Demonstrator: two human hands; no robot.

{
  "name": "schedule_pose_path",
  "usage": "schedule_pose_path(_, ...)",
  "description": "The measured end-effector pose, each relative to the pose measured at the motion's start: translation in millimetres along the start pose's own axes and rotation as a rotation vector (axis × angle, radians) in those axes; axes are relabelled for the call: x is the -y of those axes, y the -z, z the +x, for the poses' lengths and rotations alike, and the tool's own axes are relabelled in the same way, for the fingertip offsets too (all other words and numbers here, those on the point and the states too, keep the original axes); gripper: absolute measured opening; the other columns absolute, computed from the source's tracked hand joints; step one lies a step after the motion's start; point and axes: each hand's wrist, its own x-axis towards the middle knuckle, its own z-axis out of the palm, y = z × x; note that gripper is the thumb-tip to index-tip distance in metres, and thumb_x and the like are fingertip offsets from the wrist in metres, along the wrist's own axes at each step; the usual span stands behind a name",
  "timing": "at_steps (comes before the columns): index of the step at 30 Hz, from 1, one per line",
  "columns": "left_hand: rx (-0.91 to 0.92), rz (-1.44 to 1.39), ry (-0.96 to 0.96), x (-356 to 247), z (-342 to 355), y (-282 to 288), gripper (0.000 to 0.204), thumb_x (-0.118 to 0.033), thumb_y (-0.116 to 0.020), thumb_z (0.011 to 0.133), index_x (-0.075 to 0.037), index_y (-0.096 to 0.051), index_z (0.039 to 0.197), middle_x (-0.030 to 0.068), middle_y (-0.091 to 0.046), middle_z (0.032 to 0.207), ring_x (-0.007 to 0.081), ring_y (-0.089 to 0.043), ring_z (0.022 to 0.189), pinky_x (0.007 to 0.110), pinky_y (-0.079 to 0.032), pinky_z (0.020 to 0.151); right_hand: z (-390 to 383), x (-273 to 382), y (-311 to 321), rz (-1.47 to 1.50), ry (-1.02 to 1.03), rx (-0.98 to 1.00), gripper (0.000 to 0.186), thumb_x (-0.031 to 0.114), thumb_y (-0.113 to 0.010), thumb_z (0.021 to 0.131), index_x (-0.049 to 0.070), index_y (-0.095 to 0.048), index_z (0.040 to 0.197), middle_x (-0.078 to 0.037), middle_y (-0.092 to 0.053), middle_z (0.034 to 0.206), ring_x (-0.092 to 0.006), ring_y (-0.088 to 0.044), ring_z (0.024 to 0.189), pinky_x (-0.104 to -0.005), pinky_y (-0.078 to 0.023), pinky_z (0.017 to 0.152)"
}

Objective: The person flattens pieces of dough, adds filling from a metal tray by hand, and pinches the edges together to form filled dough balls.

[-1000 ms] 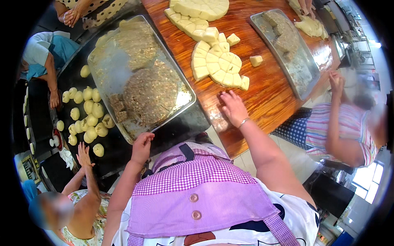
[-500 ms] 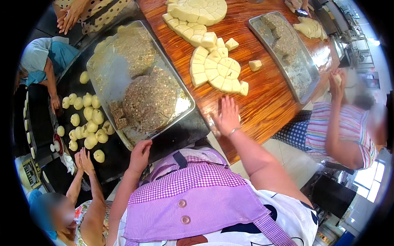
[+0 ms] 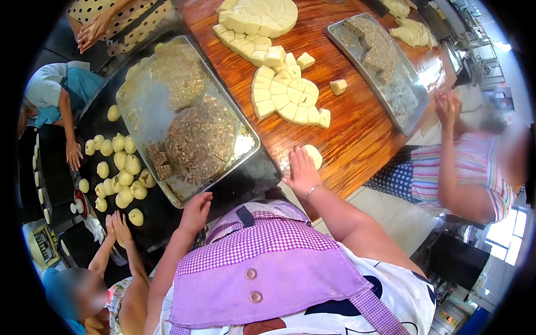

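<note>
My right hand (image 3: 301, 176) lies open, fingers outstretched, at the side of a flattened pale dough round (image 3: 314, 156) on the wooden table, partly covering it. My left hand (image 3: 196, 213) has loosely bent fingers and nothing visible in them, beside the near rim of a large metal tray (image 3: 245, 151) that bears coarse, crumbly brown filling (image 3: 198, 134). Beyond my right hand is a scored slab of dough pieces (image 3: 285, 92), with a separate cube of dough (image 3: 338, 86) at its right.
A second tray (image 3: 413, 111) with filling sits right. Several dough balls (image 3: 125, 178) lie on a black surface (image 3: 151, 229) at left. More scored dough (image 3: 259, 17) lies at the back. Co-workers surround the tables: polka-dot clothing (image 3: 128, 28), teal apron (image 3: 75, 89), blue cap (image 3: 61, 290), striped shirt (image 3: 463, 167).
My right hand has moved back toward me and slightly left, and a flattened dough round now shows beside it. My left hand has lowered slightly. The co-worker's hands at lower left have shifted.
</note>
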Motion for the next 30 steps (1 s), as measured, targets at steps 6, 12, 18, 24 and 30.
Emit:
schedule_pose_path(6, 0.030, 0.024, 0.021, 3, 3, -3, 0.027, -0.007, -0.058, 0.093, -0.001, -0.062, 0.119, 0.0143, -0.066, 0.111, 0.0269, -0.064, 0.103, 0.034, -0.050, 0.090, -7, -14, -7, 0.079, 0.070, -0.035, 0.089, 0.055, -0.051, 0.092, 0.001, -0.017, 0.154, -0.015, -0.010, 0.163, -0.0325, -0.007, 0.151, -0.0457, -0.011, 0.121)
schedule_pose_path(12, 0.089, 0.026, 0.048, 3, -8, -7, 0.029, -0.005, -0.058, 0.094, -0.001, -0.061, 0.122, 0.0120, -0.066, 0.112, 0.0217, -0.064, 0.103, 0.032, -0.050, 0.089, -4, -26, -6, 0.079, -0.164, -0.117, 0.088, 0.052, -0.051, 0.092, -0.001, -0.016, 0.153, -0.017, -0.009, 0.162, -0.0337, -0.006, 0.150, -0.0481, -0.008, 0.121)
schedule_pose_path(18, 0.095, 0.037, 0.052, -2, 1, -5, 0.031, -0.007, -0.059, 0.092, -0.002, -0.060, 0.123, 0.0136, -0.065, 0.114, 0.0259, -0.064, 0.105, 0.033, -0.051, 0.090, -20, -12, -16, 0.023, -0.032, -0.004, 0.092, 0.057, -0.051, 0.091, 0.001, -0.014, 0.154, -0.016, -0.006, 0.163, -0.0313, -0.004, 0.151, -0.0451, -0.010, 0.121)
schedule_pose_path(24, 0.113, 0.042, 0.021, -4, -4, -4, 0.028, -0.004, -0.058, 0.094, 0.001, -0.059, 0.122, 0.0124, -0.066, 0.111, 0.0208, -0.064, 0.105, 0.031, -0.050, 0.090, -35, -13, -15, 0.187, -0.017, -0.075, 0.079, 0.041, -0.057, 0.092, 0.001, -0.024, 0.151, -0.018, -0.013, 0.161, -0.0330, -0.011, 0.150, -0.0450, -0.013, 0.121)
schedule_pose_path(30, 0.101, 0.014, -0.032, -1, -9, -2, 0.029, -0.004, -0.058, 0.094, 0.000, -0.059, 0.123, 0.0120, -0.066, 0.112, 0.0204, -0.064, 0.104, 0.031, -0.050, 0.090, 14, -51, -41, 0.730, -0.598, -0.658, 0.058, 0.012, -0.067, 0.083, -0.003, -0.045, 0.135, -0.021, -0.055, 0.126, -0.0325, -0.052, 0.120, -0.0421, -0.040, 0.104)
